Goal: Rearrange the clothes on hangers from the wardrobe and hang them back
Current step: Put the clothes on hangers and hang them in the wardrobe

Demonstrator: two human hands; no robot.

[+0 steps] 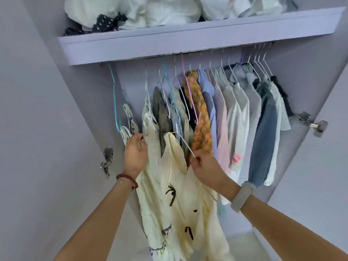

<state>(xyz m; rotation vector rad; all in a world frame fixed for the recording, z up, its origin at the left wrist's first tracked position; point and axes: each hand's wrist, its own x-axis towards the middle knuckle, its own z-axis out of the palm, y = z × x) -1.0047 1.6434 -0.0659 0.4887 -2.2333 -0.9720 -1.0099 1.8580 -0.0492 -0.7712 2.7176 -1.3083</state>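
Both hands up in front of the open wardrobe. Right hand (202,162) pinches the lower end of a white wire hanger (185,145), fingers curled tight on the wire; grey band on that wrist. Cream top (177,185) with small dark bow marks hangs off this hanger, one shoulder hooked on the upper end, body drooping down between the two forearms, in front of the hung row and below rail height. Left hand (135,155) is against a pale lace-trimmed garment (150,132) at the left of the row, fingers bent into the fabric; can't tell if it grips or just pushes it aside. Red bead bracelet on left wrist. Rail (188,53) sits just under a lilac shelf (188,38), packed with hangers: teal hanger (114,98) far left with a strappy white item, then grey, dark, orange plaid garment (201,117), blue, pink, white shirts, denim piece (263,136) toward the right. Shelf holds bundled white clothes (150,10) and a dark dotted cloth (107,21). Door hinges visible on both sides.
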